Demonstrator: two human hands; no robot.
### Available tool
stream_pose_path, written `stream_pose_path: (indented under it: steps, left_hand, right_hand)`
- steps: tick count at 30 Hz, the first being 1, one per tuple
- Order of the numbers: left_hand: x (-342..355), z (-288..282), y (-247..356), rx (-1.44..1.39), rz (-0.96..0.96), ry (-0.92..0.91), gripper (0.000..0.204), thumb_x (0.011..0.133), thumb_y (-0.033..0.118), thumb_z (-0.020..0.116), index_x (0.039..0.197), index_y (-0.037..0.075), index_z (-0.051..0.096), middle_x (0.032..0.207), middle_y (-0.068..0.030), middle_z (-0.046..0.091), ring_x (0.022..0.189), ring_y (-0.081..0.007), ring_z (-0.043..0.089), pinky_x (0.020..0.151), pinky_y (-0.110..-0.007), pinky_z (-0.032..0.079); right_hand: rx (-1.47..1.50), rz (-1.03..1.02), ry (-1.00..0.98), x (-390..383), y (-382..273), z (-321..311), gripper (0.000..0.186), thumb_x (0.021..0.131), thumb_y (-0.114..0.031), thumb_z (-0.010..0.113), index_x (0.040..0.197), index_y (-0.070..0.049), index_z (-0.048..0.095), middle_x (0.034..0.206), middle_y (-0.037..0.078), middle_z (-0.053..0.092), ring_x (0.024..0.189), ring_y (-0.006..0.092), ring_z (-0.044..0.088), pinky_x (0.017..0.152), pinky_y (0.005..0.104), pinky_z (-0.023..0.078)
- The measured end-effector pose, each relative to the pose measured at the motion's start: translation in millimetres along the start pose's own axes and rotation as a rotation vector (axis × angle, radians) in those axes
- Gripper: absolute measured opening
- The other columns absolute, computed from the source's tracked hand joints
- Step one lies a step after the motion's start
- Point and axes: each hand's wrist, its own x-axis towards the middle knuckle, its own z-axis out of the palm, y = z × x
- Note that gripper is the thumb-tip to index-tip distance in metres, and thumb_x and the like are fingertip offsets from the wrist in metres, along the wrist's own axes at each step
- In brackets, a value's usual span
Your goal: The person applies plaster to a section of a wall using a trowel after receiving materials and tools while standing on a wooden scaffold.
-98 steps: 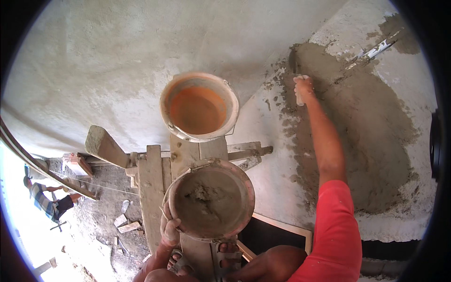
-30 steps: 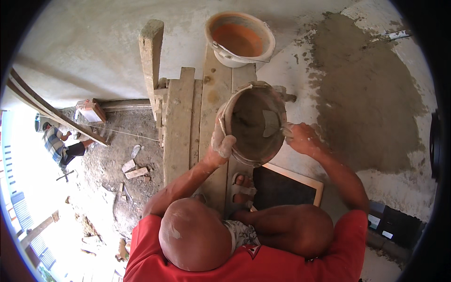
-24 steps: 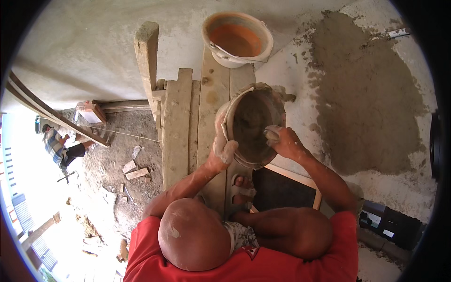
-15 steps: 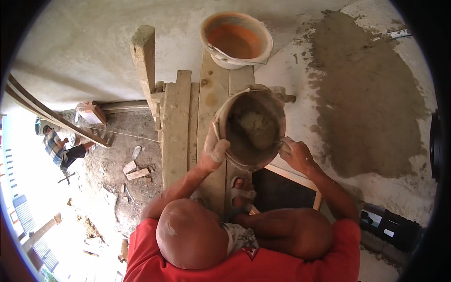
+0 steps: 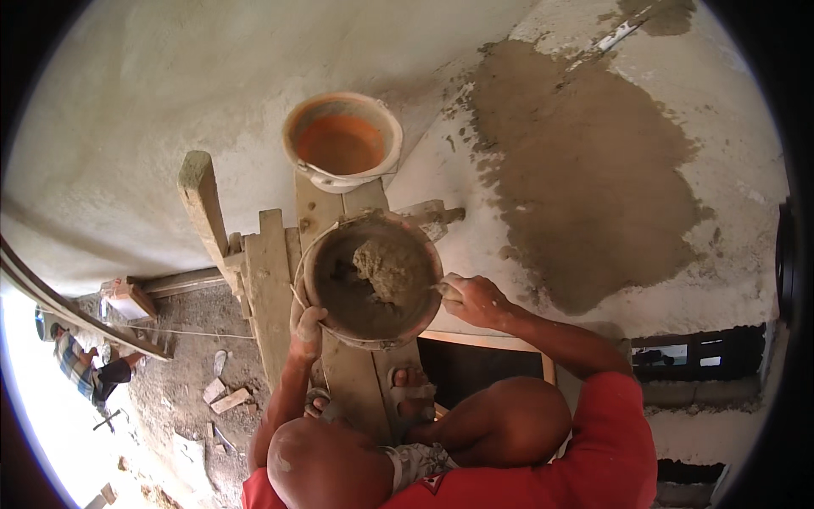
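Observation:
A grey-crusted bucket (image 5: 342, 327) with wet mortar (image 5: 386, 267) heaped inside is held up in front of me, over the planks. My left hand (image 5: 307, 329) is closed on its left side, by the wire handle. At the opposite rim, my right hand (image 5: 475, 300) is closed too, its fingertips partly hidden at the edge. A second bucket (image 5: 297, 123), pale outside with an orange inner wall, stands beyond on the far end of the planks.
I squat on narrow wooden planks (image 5: 350, 373), a post (image 5: 202, 195) rising at their left. Fresh mortar (image 5: 585, 178) covers part of the right wall; dark openings (image 5: 699, 352) lie below. Down left, a person (image 5: 80, 365) sits near broken bricks (image 5: 229, 400).
Between my hands the mortar bucket has tipped back so its mouth faces up more, with the lump showing clearer. My view has shifted, so the surroundings sit lower and further left.

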Motion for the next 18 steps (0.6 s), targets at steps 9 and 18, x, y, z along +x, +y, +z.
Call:
stream_pose_path:
  steps: [9, 18]
  left_hand:
    - [-6, -21, -17, -0.26, 0.257, 0.025, 0.078, 0.098, 0.039, 0.051, 0.152, -0.004, 0.016, 0.154, -0.0193, 0.03, 0.144, -0.0309, 0.027, 0.118, -0.044, 0.018]
    - [-44, -68, -69, 1.159, 0.384, 0.245, 0.08, 0.092, 0.043, 0.056, 0.149, -0.004, 0.025, 0.15, -0.0272, 0.031, 0.143, -0.0473, 0.022, 0.117, -0.054, 0.018]
  right_hand:
    - [0.109, 0.045, 0.04, 5, -22, -69, 0.045, 0.077, -0.023, 0.074, 0.115, -0.004, 0.06, 0.09, 0.022, 0.068, 0.084, 0.036, 0.067, 0.077, 0.0431, 0.052]
    - [0.44, -0.074, 0.223, 19, -95, -277, 0.042, 0.084, -0.02, 0.071, 0.117, 0.003, 0.057, 0.082, 0.009, 0.061, 0.059, 0.0104, 0.058, 0.05, 0.0234, 0.05]
